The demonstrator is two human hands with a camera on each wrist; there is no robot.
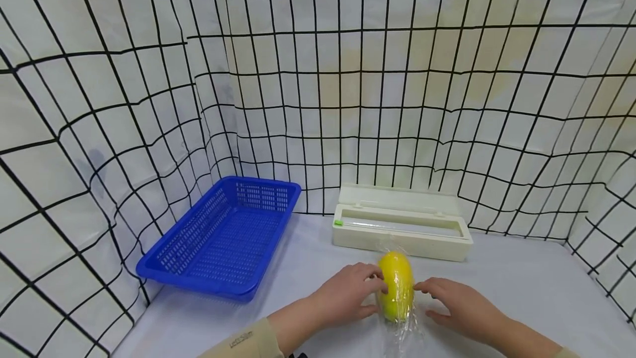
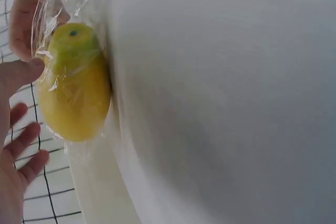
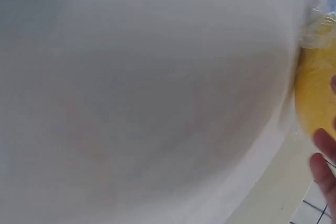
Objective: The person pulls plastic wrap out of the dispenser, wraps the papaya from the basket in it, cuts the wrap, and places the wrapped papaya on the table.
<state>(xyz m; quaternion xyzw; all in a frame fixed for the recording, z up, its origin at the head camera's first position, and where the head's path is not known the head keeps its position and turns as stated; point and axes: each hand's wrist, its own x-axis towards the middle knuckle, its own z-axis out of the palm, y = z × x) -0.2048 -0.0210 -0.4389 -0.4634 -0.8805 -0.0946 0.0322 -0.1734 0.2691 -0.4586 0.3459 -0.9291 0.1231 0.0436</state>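
Observation:
A yellow mango-like fruit point(image 1: 396, 286) lies on the white table point(image 1: 521, 291), wrapped in clear cling film point(image 1: 402, 336) that trails towards me. My left hand point(image 1: 348, 294) rests against the fruit's left side. In the left wrist view its thumb point(image 2: 26, 69) touches the wrapped fruit point(image 2: 73, 93) while the other fingers stay spread and off it. My right hand point(image 1: 459, 305) reaches in from the right, its fingertips touching the film on the fruit's right side. The right wrist view catches only the fruit's edge point(image 3: 315, 98) and a fingertip point(image 3: 325, 166).
A blue perforated plastic basket point(image 1: 223, 236), with nothing in it, stands at the left. A cream cling-film dispenser box point(image 1: 402, 225) with its lid open lies just behind the fruit. Grid-patterned cloth walls close in the table on three sides.

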